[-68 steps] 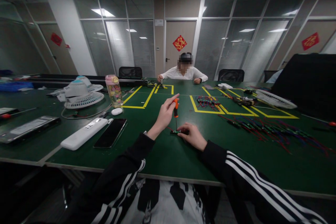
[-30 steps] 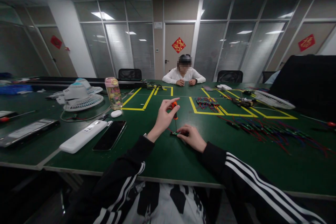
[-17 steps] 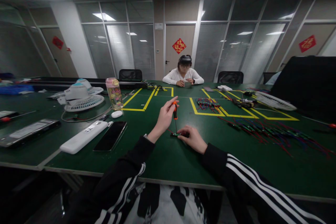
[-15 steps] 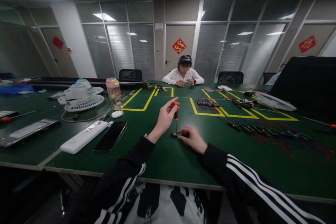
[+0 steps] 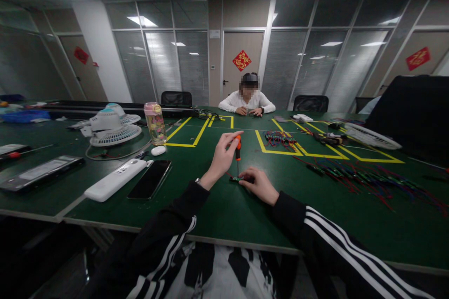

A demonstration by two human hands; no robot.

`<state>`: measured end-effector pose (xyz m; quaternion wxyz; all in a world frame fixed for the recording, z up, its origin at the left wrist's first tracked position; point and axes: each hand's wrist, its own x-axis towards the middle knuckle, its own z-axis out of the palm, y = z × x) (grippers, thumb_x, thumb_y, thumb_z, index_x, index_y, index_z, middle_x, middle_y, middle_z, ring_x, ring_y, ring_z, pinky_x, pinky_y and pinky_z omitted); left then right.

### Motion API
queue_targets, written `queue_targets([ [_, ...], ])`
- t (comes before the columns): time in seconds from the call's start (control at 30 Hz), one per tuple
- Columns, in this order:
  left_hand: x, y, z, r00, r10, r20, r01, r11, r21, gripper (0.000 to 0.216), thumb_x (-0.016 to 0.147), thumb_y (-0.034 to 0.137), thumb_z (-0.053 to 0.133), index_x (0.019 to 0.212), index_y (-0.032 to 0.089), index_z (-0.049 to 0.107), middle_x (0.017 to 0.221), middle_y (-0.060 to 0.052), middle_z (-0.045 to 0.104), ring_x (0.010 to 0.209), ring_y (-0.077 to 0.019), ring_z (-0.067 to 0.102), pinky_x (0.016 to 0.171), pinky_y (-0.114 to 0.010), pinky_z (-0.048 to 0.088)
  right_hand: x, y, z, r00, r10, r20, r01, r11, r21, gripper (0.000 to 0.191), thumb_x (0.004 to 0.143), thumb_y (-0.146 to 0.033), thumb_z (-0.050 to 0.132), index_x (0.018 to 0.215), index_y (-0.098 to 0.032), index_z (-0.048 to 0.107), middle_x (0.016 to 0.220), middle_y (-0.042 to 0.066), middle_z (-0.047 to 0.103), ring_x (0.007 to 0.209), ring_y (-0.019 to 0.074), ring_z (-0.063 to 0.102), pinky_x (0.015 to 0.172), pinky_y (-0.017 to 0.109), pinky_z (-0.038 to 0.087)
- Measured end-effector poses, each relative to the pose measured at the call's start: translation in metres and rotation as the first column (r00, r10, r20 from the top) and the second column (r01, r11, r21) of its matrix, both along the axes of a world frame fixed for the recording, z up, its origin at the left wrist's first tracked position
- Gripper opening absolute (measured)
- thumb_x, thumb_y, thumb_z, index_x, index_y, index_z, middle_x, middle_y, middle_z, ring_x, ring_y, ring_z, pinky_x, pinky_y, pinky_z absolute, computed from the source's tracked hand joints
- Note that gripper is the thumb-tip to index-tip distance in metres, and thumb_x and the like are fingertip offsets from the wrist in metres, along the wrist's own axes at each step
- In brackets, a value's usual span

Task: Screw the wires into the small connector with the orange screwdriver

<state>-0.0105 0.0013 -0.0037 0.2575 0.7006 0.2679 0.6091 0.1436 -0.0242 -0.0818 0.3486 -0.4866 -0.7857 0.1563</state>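
My left hand (image 5: 223,155) is closed round the handle of an orange and black screwdriver (image 5: 238,148), which stands upright with its tip down. The tip meets a small green circuit board (image 5: 235,179) lying on the green table. From the right, my right hand (image 5: 258,184) pinches the end of that board between thumb and fingers. A thin red wire runs from the board's left side. The exact spot under the screwdriver tip is too small to make out.
Wired circuit boards (image 5: 365,177) lie spread at the right, and a bundle of wired boards (image 5: 280,140) sits inside yellow tape. To my left are a phone (image 5: 149,179), a white power bank (image 5: 115,180), a bottle (image 5: 155,124) and fans (image 5: 114,126). A person (image 5: 247,98) sits opposite.
The view has shifted slightly. Both my hands keep their hold on the screwdriver and the board. The person opposite has lowered their hands a little.
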Motion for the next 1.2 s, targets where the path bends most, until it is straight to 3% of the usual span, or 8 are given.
queue_targets([
  [0.1, 0.0006, 0.0016, -0.0022, 0.999, -0.047, 0.027, 0.048, 0.998, -0.035, 0.030, 0.087, 0.027, 0.048, 0.114, 0.019, 0.059, 0.100, -0.006, 0.060, 0.088, -0.0131, 0.058, 0.080, -0.025, 0.047, -0.0001, -0.0003, 0.0004, 1.000, 0.005, 0.006, -0.005, 1.000, 0.004, 0.014, 0.074, -0.021, 0.064, 0.086, -0.016, 0.069, 0.075, 0.003, 0.058, 0.069, 0.0145, 0.054, 0.064, 0.026, 0.043],
  [0.23, 0.0006, 0.0040, -0.0050, 0.992, 0.120, 0.036, -0.121, 0.993, 0.010, 0.026, 0.082, 0.030, 0.055, 0.106, 0.021, 0.063, 0.106, -0.006, 0.057, 0.091, -0.0144, 0.057, 0.078, -0.025, 0.047, 0.0000, -0.0008, 0.0009, 1.000, 0.014, 0.009, -0.014, 1.000, 0.003, 0.014, 0.074, -0.022, 0.064, 0.086, -0.017, 0.070, 0.075, 0.003, 0.058, 0.067, 0.0140, 0.054, 0.063, 0.025, 0.042],
  [0.4, -0.0012, 0.0070, -0.0041, 0.995, -0.073, 0.072, 0.080, 0.992, -0.102, 0.031, 0.086, 0.027, 0.048, 0.115, 0.019, 0.058, 0.102, -0.007, 0.061, 0.087, -0.0135, 0.060, 0.078, -0.026, 0.048, -0.0002, -0.0016, 0.0023, 1.000, 0.009, 0.015, -0.009, 1.000, 0.004, 0.015, 0.074, -0.022, 0.064, 0.087, -0.017, 0.070, 0.074, 0.002, 0.057, 0.068, 0.0142, 0.053, 0.065, 0.026, 0.042],
  [0.53, -0.0030, 0.0071, -0.0032, 0.994, 0.095, 0.049, -0.094, 0.995, -0.023, 0.027, 0.082, 0.029, 0.056, 0.106, 0.021, 0.063, 0.104, -0.006, 0.058, 0.091, -0.0138, 0.057, 0.080, -0.025, 0.046, -0.0007, -0.0021, 0.0035, 1.000, 0.012, 0.013, -0.011, 1.000, -0.005, 0.014, 0.075, -0.022, 0.063, 0.086, -0.017, 0.070, 0.075, 0.003, 0.057, 0.069, 0.0142, 0.054, 0.065, 0.025, 0.042],
  [0.67, -0.0041, 0.0062, -0.0018, 0.998, -0.044, 0.040, 0.046, 0.997, -0.062, 0.031, 0.085, 0.028, 0.050, 0.113, 0.020, 0.060, 0.103, -0.006, 0.060, 0.090, -0.0138, 0.058, 0.081, -0.027, 0.047, -0.0010, -0.0024, 0.0040, 1.000, 0.004, 0.020, -0.004, 1.000, -0.002, 0.015, 0.075, -0.022, 0.063, 0.087, -0.018, 0.070, 0.075, 0.003, 0.058, 0.069, 0.0144, 0.054, 0.066, 0.026, 0.043],
  [0.83, -0.0037, 0.0038, -0.0020, 0.995, 0.095, 0.028, -0.095, 0.995, 0.010, 0.028, 0.080, 0.031, 0.059, 0.105, 0.022, 0.065, 0.102, -0.005, 0.056, 0.090, -0.0134, 0.056, 0.081, -0.025, 0.046, -0.0005, -0.0017, 0.0030, 0.999, 0.011, 0.030, -0.011, 1.000, 0.005, 0.014, 0.075, -0.022, 0.063, 0.087, -0.017, 0.070, 0.076, 0.003, 0.058, 0.071, 0.0152, 0.055, 0.065, 0.026, 0.042],
  [1.0, -0.0023, 0.0033, 0.0001, 0.992, -0.111, 0.062, 0.117, 0.987, -0.112, 0.031, 0.086, 0.027, 0.048, 0.115, 0.019, 0.059, 0.097, -0.005, 0.061, 0.082, -0.0119, 0.059, 0.078, -0.027, 0.047, 0.0002, -0.0009, 0.0021, 0.999, 0.015, 0.032, -0.015, 1.000, 0.007, 0.014, 0.075, -0.022, 0.063, 0.087, -0.018, 0.070, 0.074, 0.003, 0.058, 0.071, 0.0154, 0.054, 0.066, 0.026, 0.042],
  [1.2, -0.0019, 0.0009, 0.0005, 0.999, 0.036, 0.019, -0.035, 0.999, -0.026, 0.029, 0.084, 0.028, 0.052, 0.111, 0.022, 0.062, 0.108, -0.006, 0.058, 0.093, -0.0136, 0.057, 0.079, -0.024, 0.046, -0.0004, -0.0017, 0.0027, 1.000, 0.016, 0.026, -0.016, 1.000, 0.000, 0.015, 0.076, -0.023, 0.062, 0.087, -0.017, 0.070, 0.074, 0.003, 0.057, 0.069, 0.0144, 0.054, 0.064, 0.026, 0.042],
])
